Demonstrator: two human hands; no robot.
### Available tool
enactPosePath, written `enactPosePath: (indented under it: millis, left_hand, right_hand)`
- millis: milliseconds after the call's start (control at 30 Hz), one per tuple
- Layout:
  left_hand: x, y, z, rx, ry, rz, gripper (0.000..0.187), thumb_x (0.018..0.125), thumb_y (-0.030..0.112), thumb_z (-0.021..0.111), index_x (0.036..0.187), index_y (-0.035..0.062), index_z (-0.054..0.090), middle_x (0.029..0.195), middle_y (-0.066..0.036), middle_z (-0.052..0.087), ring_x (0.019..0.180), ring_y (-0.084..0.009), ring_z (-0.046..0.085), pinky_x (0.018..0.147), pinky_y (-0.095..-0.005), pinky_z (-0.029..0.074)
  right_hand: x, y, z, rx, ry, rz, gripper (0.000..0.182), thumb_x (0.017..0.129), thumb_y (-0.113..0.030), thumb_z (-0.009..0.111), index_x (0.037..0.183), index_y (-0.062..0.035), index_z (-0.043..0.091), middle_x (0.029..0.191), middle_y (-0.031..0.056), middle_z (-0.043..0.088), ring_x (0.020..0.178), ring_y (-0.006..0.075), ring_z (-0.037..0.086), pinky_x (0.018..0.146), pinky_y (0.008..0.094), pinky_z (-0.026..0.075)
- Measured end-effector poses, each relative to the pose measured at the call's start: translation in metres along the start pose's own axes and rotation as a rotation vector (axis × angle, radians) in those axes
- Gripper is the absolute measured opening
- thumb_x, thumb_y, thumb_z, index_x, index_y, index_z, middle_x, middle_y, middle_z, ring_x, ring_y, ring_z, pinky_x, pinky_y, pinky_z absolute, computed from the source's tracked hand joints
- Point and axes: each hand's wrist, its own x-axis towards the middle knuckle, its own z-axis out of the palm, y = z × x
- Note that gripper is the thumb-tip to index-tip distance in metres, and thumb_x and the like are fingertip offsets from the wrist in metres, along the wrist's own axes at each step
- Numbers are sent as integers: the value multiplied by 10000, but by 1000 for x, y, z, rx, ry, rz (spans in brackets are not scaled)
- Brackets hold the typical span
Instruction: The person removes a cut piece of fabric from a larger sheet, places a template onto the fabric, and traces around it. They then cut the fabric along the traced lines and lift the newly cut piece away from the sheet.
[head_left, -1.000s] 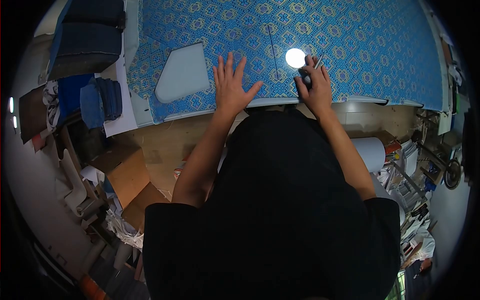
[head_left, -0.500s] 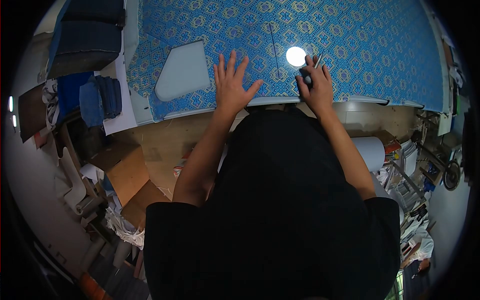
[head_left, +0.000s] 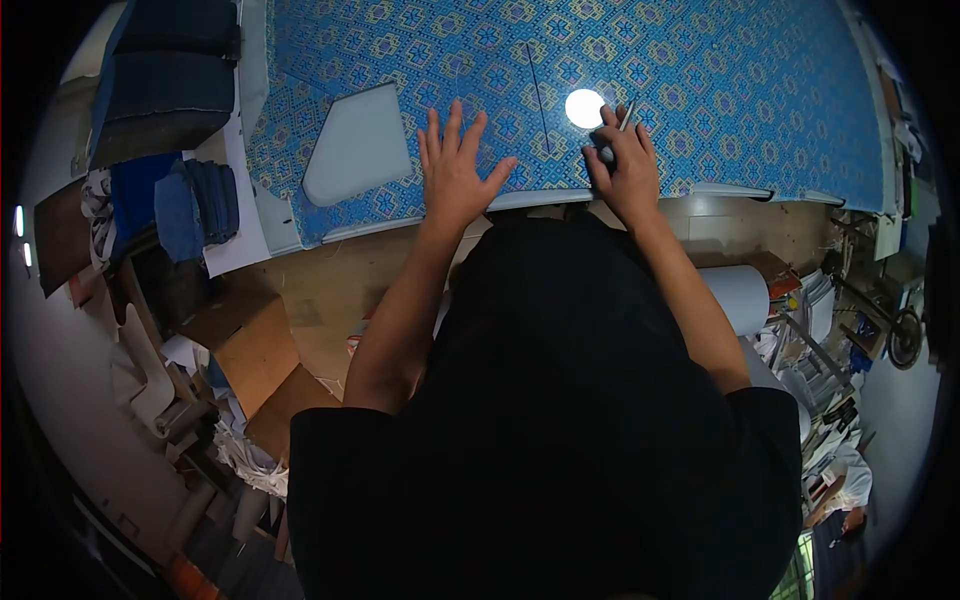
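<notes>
My left hand (head_left: pixel 458 172) lies flat with its fingers spread on a blue patterned cloth (head_left: pixel 720 120). To its left is a pale grey pattern piece (head_left: pixel 358 148) with a rounded lower corner, flat on the cloth. My right hand (head_left: pixel 630 170) rests at the near edge, its fingers curled around a slim pointed tool (head_left: pixel 627 117) with a dark grey rounded end. The tool's exact kind I cannot tell. Just beyond those fingertips is a bright white disc (head_left: pixel 584 109). A thin dark straight line (head_left: pixel 538 98) runs along the cloth between my hands.
Folded dark blue fabric (head_left: pixel 165 95) is stacked at the far left, with folded denim (head_left: pixel 198 205) nearer. An open cardboard box (head_left: pixel 245 345) stands on the floor at left. At right are a large white roll (head_left: pixel 735 300) and clutter; a person (head_left: pixel 848 480) shows at lower right.
The view has shifted slightly, so the cloth and the things on it appear a little further left. Both hands keep nearly the same place and pose on the cloth.
</notes>
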Motion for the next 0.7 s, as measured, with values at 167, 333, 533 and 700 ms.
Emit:
enactPosePath:
  millis: [167, 333, 533, 700]
  left_hand:
    - [0, -1, 1, -1, 9, 4, 779, 871, 599, 702, 1478, 138, 544, 1647, -184, 306, 1543, -470, 163, 1226, -640, 105]
    - [0, -1, 1, -4, 9, 5, 777, 870, 592, 708, 1477, 135, 545, 1644, -187, 311, 1542, -474, 163, 1224, -645, 105]
    - [-1, -1, 1, -11, 12, 7, 777, 870, 587, 711, 1478, 133, 544, 1642, -191, 314, 1543, -474, 160, 1223, -648, 105]
    - [-1, -1, 1, -10, 7, 7, 783, 872, 589, 708, 1483, 131, 539, 1642, -194, 312, 1545, -471, 155, 1223, -647, 105]
  right_hand:
    - [0, 0, 0, 4, 11, 1, 274, 895, -202, 752, 1113, -82, 639, 1398, 122, 636, 1310, 326, 573, 1155, 503, 361]
    - [-1, 2, 1, 26, -42, 40, 263, 905, -197, 745, 1123, -106, 629, 1448, 100, 610, 1431, 313, 482, 1192, 488, 317]
    - [-1, 1, 0, 24, -40, 41, 259, 900, -195, 749, 1116, -112, 633, 1448, 98, 610, 1428, 311, 486, 1188, 489, 325]
    - [-2, 5, 4, 16, -23, 21, 254, 899, -197, 747, 1112, -112, 637, 1441, 97, 616, 1428, 311, 486, 1185, 494, 328]
